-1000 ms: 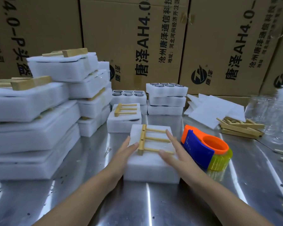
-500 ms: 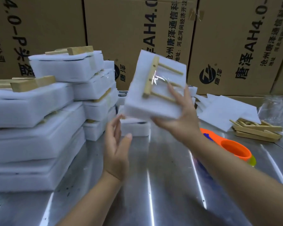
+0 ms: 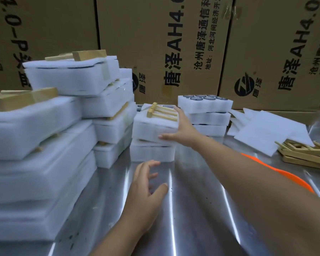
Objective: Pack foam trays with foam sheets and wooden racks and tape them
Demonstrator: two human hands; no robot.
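Head view: R hand (image 3: 183, 130) grips white foam tray (image 3: 151, 128), wooden rack (image 3: 162, 112) on top; L hand (image 3: 146, 187) spread, empty.

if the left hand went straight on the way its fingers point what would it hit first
Probably the front wall of the bottom foam tray in the short stack ahead of the left hand. Only bare metal table shows between them, though depth is unclear.

White foam tray (image 3: 152, 127), wooden rack (image 3: 162, 112) on top, rests on lower tray (image 3: 151, 154)
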